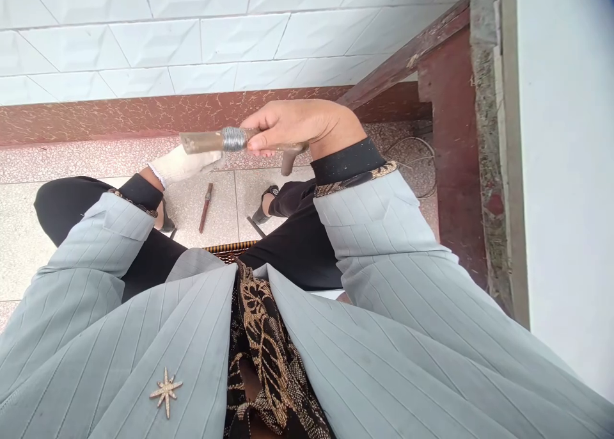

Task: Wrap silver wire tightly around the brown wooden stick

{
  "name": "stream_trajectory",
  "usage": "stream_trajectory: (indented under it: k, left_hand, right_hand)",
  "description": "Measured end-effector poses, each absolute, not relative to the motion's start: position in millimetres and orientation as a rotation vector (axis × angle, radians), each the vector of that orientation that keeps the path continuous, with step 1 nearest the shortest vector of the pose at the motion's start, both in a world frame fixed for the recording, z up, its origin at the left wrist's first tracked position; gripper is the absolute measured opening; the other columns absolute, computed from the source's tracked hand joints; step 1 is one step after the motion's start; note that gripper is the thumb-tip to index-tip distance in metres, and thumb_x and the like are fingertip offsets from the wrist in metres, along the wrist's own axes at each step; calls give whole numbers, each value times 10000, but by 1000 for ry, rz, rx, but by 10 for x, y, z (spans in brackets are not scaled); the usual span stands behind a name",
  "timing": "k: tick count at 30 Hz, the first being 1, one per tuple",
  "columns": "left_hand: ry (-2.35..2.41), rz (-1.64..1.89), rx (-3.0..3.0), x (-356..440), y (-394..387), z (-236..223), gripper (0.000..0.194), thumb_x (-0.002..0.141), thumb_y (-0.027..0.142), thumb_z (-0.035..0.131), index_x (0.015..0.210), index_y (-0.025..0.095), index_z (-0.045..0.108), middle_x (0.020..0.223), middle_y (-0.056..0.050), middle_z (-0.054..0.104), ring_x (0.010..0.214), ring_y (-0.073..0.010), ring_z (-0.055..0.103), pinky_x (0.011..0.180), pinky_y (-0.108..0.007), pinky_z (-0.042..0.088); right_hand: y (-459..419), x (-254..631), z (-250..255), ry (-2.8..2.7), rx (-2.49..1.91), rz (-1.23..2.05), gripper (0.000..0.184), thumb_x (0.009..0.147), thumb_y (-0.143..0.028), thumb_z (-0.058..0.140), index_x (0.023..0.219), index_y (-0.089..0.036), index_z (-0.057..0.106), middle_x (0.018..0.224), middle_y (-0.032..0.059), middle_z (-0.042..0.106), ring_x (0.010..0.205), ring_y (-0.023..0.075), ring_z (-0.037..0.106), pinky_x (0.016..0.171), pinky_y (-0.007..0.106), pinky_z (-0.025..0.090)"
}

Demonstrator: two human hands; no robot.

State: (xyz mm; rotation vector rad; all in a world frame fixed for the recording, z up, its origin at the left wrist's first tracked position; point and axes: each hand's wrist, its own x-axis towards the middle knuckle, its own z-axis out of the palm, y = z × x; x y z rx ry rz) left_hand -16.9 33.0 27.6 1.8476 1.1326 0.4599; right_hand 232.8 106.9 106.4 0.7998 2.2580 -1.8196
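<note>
My right hand (300, 127) is bare and closed around a brownish tool handle (211, 141) held level, with a band of wound silver wire (234, 139) just left of my fingers. A short bent end sticks down below my palm. My left hand (180, 164) wears a white glove and sits under the handle's left end, touching or nearly touching it; its fingers are mostly hidden behind the handle.
I sit over a speckled tile floor (71, 164). A small red-handled tool (206, 207) lies on the floor between my black-clad legs. A white tiled wall (192, 36) with a red base runs ahead. A dark red door frame (453, 151) and a loose cable (422, 164) are at right.
</note>
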Motion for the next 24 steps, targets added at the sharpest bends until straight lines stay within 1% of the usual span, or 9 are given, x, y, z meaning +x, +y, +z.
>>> stream_trajectory:
  k: [3,5,8,11,13,15,17,22,24]
  left_hand:
    - [1154,392,1835,-98,283,273,281,997,381,472,887,184,638,769,-24,614,696,-149,544,709,-320,482]
    - [1156,319,1890,-43,245,320,285,993,377,476,912,175,659,771,-17,627,726,-151,565,745,-310,479]
    - [1136,199,2002,22,204,390,300,995,371,460,946,172,679,818,-22,658,789,-167,606,806,-320,479]
    - [1114,108,2059,43,187,425,326,1003,365,429,998,171,691,872,-28,681,830,-176,628,830,-323,479]
    - [1113,100,2075,32,185,439,326,1001,363,425,993,174,690,874,-24,680,825,-172,625,821,-315,477]
    - [1139,123,2082,4,190,459,327,1000,369,426,961,173,684,855,-20,668,811,-167,616,810,-310,477]
    - [1186,155,2075,-37,201,491,333,1002,372,425,937,168,680,845,-19,658,809,-167,614,812,-312,482]
    - [1254,216,2020,-137,236,582,297,983,339,446,920,159,673,859,-22,654,854,-174,629,856,-329,497]
    - [1271,259,1975,-163,254,591,276,975,335,462,914,157,663,866,-28,657,861,-173,621,861,-329,500]
  right_hand:
    - [1096,2349,1012,2365,1027,-2093,449,898,-584,765,867,-172,589,780,-2,569,665,90,472,637,247,402]
    - [1119,2313,942,2392,1251,-2060,491,905,-665,719,863,-195,582,764,15,585,708,123,508,667,274,425]
    - [1142,2206,823,2414,1550,-1704,445,954,-649,650,827,-229,572,713,40,600,769,191,586,696,310,465]
    - [1138,2086,748,2410,1649,-1358,266,1005,-408,614,840,-206,558,757,49,625,700,172,591,688,308,466]
    - [1129,2025,728,2422,1604,-1067,189,996,-312,618,866,-178,587,805,74,649,725,172,602,714,310,453]
    - [1119,1990,711,2408,1486,-803,188,992,-314,644,920,-140,655,885,115,685,817,201,630,742,319,439]
    - [1102,1974,686,2357,1307,-693,235,995,-325,662,970,-97,714,913,128,702,839,204,634,734,316,418]
    - [996,1933,655,2155,855,-890,188,1016,-223,668,950,-63,744,617,-33,581,597,81,518,650,253,339]
    - [953,1919,700,2121,776,-995,174,1013,-191,670,913,-63,731,558,-68,528,554,60,484,633,233,324]
